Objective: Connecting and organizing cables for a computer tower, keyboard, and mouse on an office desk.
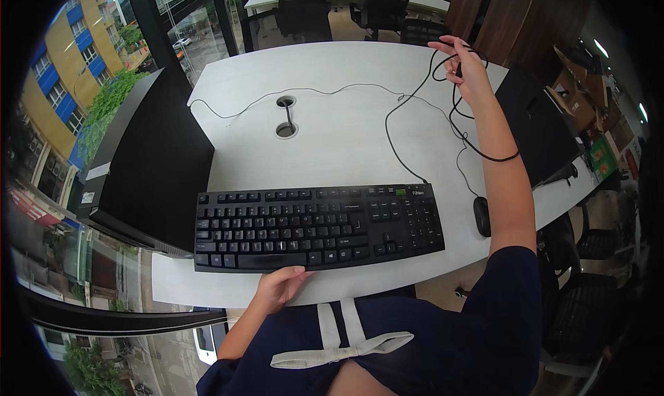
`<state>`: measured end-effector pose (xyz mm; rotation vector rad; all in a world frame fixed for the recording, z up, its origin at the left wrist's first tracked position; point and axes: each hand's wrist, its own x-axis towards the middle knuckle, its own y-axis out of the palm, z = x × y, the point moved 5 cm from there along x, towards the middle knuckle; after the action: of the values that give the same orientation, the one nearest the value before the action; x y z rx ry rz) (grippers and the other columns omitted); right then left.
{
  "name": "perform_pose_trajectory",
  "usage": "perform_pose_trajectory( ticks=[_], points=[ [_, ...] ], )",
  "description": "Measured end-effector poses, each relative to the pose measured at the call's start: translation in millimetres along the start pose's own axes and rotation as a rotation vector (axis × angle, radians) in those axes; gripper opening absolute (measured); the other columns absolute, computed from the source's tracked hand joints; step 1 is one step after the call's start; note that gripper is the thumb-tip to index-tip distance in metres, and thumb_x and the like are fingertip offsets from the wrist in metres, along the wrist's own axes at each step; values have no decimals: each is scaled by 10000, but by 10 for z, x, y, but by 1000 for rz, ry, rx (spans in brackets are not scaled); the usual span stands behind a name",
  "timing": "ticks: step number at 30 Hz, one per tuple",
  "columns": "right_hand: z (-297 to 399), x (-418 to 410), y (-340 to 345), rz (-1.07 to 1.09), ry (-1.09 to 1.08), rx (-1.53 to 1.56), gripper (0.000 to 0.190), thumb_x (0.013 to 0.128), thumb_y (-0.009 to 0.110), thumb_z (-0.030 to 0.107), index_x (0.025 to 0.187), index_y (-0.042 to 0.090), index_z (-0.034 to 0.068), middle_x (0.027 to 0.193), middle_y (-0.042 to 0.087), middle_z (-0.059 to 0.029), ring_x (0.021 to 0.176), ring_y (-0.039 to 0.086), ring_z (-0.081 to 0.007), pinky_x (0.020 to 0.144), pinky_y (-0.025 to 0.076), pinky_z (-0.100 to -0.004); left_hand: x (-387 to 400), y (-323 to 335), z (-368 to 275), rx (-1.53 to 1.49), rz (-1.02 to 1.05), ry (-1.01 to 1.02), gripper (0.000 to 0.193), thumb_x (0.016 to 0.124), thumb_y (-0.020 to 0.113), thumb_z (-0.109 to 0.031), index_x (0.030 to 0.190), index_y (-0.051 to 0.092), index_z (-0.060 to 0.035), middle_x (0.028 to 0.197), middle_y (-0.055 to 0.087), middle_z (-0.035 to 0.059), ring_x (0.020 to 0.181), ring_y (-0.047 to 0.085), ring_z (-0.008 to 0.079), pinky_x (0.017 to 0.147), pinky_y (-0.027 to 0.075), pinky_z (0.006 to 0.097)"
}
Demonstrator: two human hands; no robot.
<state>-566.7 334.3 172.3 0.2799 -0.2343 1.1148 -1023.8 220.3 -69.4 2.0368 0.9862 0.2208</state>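
Note:
A black Fühlen keyboard (316,227) lies near the front edge of the white desk. The thumb of my left hand (282,287) rests on its front edge, below the space bar, with the other fingers curled beneath. My right hand (464,66) is stretched out over the far right of the desk, gripping a loose bundle of black cable (456,105). One strand of cable (389,131) runs to the keyboard's back right corner. To the keyboard's right, a black mouse (482,217) lies beside my right forearm, with its thin cord (337,91) trailing across the desk.
At the left stands a black computer tower (155,167); another black case (539,126) is at the right. Two round cable holes (286,130) are in the white desk (321,157). Office chairs (304,12) stand beyond, and cardboard boxes (578,95) are piled at the right. Windows line the left.

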Motion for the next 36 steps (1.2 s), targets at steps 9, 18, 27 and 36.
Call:
perform_pose_trajectory(
  ticks=[9, 18, 27, 36],
  points=[
    [-117, 229, 322, 51, -68, 13, 332, 1037, 357, 295, 1164, 552, 58, 1066, 659, -93, 505, 337, -31, 375, 221, -166, 288, 270, 146, -183, -63, 13, 472, 798, 486, 76, 1259, 414, 151, 1271, 519, 256, 1218, 501, 366, 1072, 385, 475],
    [-361, 208, 319, 45, -143, 1, 337, 1020, 414, 317, 1138, 571, 44, 1013, 662, -92, 461, 340, -5, 365, 213, -158, 450, 328, 175, -432, 40, -31, 499, 805, 457, 92, 1274, 332, 207, 1335, 432, 301, 1291, 413, 381, 1141, 285, 488],
    [-551, 12, 457, 100, -37, 71, 336, 1021, 400, 290, 1157, 558, 28, 1039, 645, -107, 476, 331, -4, 382, 222, -157, 525, 322, 222, -487, -32, -79, 600, 757, 446, 91, 1321, 260, 172, 1382, 377, 282, 1321, 362, 395, 1149, 266, 507],
    [-664, -155, 465, 141, -46, 105, 330, 1021, 387, 269, 1164, 554, 23, 1039, 645, -117, 478, 340, -6, 385, 229, -153, 566, 332, 251, -582, -2, -58, 606, 796, 446, 84, 1349, 210, 163, 1409, 327, 295, 1353, 313, 395, 1175, 226, 488]
  ],
)
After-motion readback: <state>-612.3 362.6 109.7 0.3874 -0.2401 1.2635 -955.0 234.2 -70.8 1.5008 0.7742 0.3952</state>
